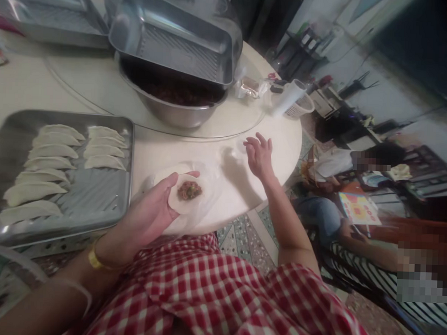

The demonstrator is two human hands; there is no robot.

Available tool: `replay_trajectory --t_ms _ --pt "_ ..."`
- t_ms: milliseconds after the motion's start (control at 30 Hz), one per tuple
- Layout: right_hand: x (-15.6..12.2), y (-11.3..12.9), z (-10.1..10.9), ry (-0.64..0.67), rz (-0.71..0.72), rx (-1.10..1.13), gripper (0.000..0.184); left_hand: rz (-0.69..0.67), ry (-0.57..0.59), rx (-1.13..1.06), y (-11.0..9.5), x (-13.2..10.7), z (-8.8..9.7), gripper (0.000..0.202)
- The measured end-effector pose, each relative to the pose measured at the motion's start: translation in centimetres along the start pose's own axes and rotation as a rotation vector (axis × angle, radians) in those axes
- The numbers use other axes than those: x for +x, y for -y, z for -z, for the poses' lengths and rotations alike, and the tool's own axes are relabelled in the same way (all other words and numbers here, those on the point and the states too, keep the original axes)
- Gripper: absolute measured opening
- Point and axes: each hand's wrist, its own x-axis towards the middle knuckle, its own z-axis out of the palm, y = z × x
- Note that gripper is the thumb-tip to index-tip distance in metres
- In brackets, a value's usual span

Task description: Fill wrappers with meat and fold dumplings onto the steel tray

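My left hand (148,216) cradles a round dumpling wrapper (180,202) with a spoonful of dark meat filling (189,190) in its middle, held just above the white round table (279,135). My right hand (259,155) hovers over the table farther right, fingers spread and holding nothing. A metal tray (98,197) at the left holds several folded dumplings (49,164) in two rows. A steel bowl (174,112) of dark filling stands behind my hands.
Two empty steel pans (176,39) rest above the bowl and at the back left. A small white basket (301,107) and a plastic packet (250,86) sit near the table's far edge. People sit on the floor at the right. My red checked clothing fills the bottom.
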Motion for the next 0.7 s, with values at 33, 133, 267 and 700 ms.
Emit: replay_trajectory --t_ms 33,133,267,700 --pt "0.3 0.0 -0.5 0.038 -0.002 -0.025 0.056 -0.004 0.012 0.001 0.0 0.0 0.0 0.027" --pt "0.8 -0.1 -1.1 0.113 0.005 -0.063 0.058 -0.012 0.021 0.007 -0.1 -0.1 0.0 0.03" --pt "0.8 -0.3 -0.2 0.011 -0.02 -0.005 0.062 -0.012 -0.001 0.002 -0.5 -0.1 -0.2 0.034" --pt "-4.0 9.7 3.4 -0.002 0.307 0.673 0.046 0.042 0.024 -0.11 -0.4 0.6 -0.4 0.027"
